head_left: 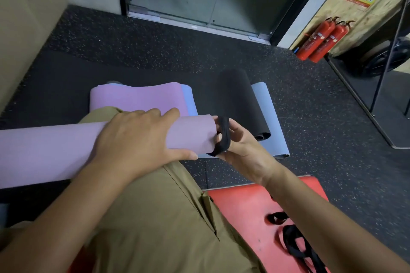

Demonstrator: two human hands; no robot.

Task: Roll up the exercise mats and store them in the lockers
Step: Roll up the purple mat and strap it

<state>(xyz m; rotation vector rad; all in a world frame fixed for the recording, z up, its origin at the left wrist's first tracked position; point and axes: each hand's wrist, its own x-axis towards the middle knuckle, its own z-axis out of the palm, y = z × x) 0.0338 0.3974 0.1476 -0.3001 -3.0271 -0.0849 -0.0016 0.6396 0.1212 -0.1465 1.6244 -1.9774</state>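
One rolled lilac foam exercise mat point(55, 150) lies across my lap, my left hand point(137, 139) curled over it near its end. My right hand point(235, 144) pinches a black elastic strap loop point(221, 135) at that end. I'd stretch the loop wide and slide it on squarely, keeping the roll tight.

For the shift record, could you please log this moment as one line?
left hand grips rolled purple mat | right hand holds black strap loop at roll end | black mat, red mat unrolled
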